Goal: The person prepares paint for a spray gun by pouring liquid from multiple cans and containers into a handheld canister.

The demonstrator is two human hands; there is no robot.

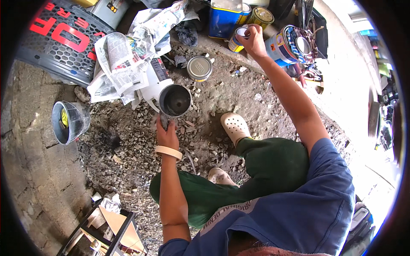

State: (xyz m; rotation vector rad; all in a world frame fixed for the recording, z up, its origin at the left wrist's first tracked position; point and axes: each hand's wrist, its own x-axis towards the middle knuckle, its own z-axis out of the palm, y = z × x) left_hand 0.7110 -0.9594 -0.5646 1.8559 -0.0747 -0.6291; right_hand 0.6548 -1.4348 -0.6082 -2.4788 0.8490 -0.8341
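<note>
My left hand (167, 135) is closed around the grey handle of a round, open-topped dark cup (174, 100). The cup's dark inside faces up, and whatever is below it is hidden. Out to the right, my right hand (255, 42) has its fingers closed at the top rim of a small yellow-and-blue can (235, 44). The can stands among other tins, and its top looks white. A closed round tin (199, 68) with a metal lid rests on the ground between my two hands.
Crumpled newspaper (124, 64) and a black crate (64, 40) lie at the far left. A clear bucket (70, 122) stands left. A blue tin (224, 19) and a large paint can (282, 45) line the ledge. A frame (106, 232) sits near left on gravel.
</note>
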